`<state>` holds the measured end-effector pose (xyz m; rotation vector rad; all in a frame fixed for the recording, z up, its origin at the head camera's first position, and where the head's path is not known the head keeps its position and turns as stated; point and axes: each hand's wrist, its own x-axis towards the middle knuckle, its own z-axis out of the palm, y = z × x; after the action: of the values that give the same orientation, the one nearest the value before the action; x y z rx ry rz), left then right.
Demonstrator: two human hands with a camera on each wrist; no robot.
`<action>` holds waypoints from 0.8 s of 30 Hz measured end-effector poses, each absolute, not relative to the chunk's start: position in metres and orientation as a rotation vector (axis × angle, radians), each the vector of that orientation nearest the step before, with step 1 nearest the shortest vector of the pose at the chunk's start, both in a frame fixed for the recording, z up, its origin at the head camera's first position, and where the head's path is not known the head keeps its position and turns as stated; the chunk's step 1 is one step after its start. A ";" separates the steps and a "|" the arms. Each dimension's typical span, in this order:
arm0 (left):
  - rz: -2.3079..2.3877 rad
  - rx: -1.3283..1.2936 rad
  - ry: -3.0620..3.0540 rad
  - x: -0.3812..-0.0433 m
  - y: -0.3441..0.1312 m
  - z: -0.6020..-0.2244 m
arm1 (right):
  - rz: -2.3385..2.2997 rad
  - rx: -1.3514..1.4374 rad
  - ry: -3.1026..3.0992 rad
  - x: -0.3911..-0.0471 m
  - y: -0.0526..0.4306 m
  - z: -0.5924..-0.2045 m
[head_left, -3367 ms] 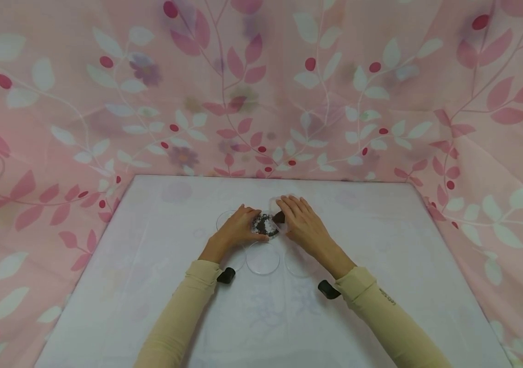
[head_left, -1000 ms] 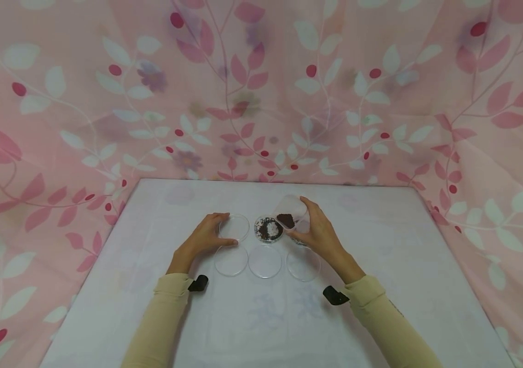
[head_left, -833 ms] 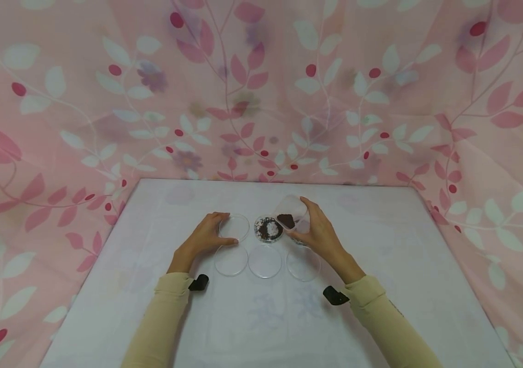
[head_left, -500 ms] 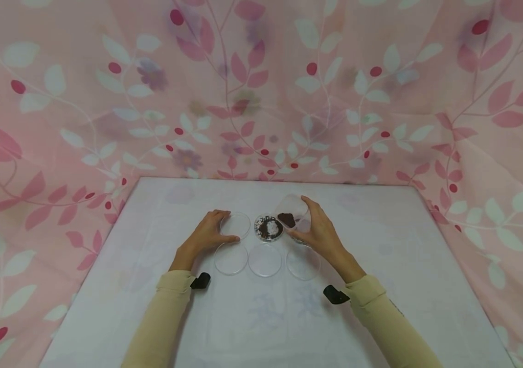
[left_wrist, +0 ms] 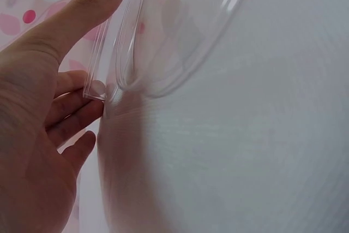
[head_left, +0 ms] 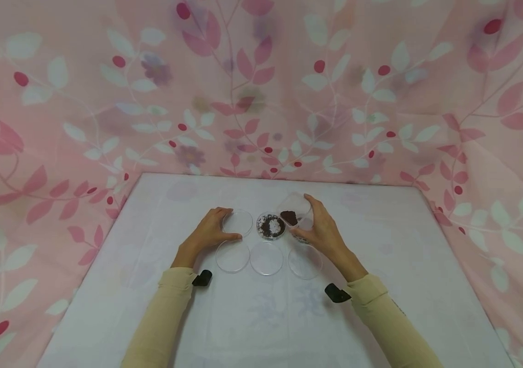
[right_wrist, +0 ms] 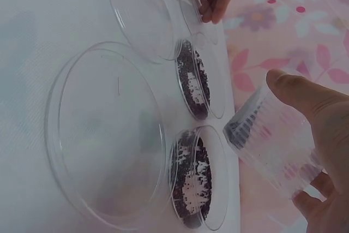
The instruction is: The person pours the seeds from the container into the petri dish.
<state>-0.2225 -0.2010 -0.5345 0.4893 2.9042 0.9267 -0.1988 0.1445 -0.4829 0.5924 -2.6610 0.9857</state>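
In the head view my left hand point(head_left: 208, 230) holds the rim of a clear petri dish point(head_left: 238, 223) at the left of the back row, thumb near and fingers far. The left wrist view shows that thumb point(left_wrist: 82, 17) along the dish's edge. My right hand point(head_left: 327, 232) grips a clear plastic cup point(head_left: 299, 204), tilted leftward, with dark crumbly soil point(head_left: 289, 218) gathered low at its mouth side. Beside the cup sits the middle petri dish point(right_wrist: 217, 94), holding dark soil with a patch uncovered. Another soil-filled petri dish point(right_wrist: 219, 189) lies below the cup, mostly hidden in the head view.
Three clear round dishes or lids line up in front: left point(head_left: 232, 256), middle point(head_left: 266, 258) and right point(head_left: 304, 262). The white-covered table point(head_left: 261, 327) ends at a pink floral curtain point(head_left: 261, 92). Black wrist cameras point(head_left: 202, 278) hang below both sleeves.
Since the earliest frame my left hand has left the middle dish and moved to the left dish's rim. The cup has shifted slightly right. Over the last second both hands hold nearly still.
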 end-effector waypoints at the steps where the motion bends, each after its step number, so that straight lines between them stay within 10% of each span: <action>1: 0.925 0.488 2.902 -0.223 -0.201 -0.534 | 0.984 0.596 -2.662 -0.199 0.143 -0.482; 24: 0.918 0.483 2.896 -0.222 -0.200 -0.532 | 0.837 0.775 -2.769 -0.217 0.085 -0.459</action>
<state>-0.2223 -0.2003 -0.5325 0.4831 2.8961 0.9184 -0.2167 0.0847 -0.4594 0.7753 -2.7692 0.8367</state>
